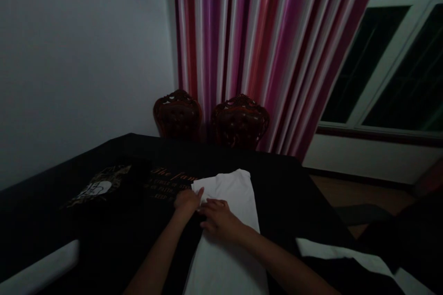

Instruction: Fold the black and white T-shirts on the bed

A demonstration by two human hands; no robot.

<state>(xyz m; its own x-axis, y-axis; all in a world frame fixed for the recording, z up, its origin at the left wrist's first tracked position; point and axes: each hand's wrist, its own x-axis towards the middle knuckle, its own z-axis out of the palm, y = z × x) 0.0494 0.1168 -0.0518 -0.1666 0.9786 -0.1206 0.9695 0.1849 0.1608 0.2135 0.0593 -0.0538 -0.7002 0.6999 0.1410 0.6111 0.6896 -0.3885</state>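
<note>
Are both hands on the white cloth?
Yes, the left hand pinches the left edge of the white cloth, and the right hand lies flat on it.

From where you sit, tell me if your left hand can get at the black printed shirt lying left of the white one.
Probably yes. The left hand rests on the white cloth's edge, and the black printed shirt lies just beyond on the same table, with nothing between them.

Striped curtain (pixel 263 50) behind two carved chairs (pixel 238 120)
</note>
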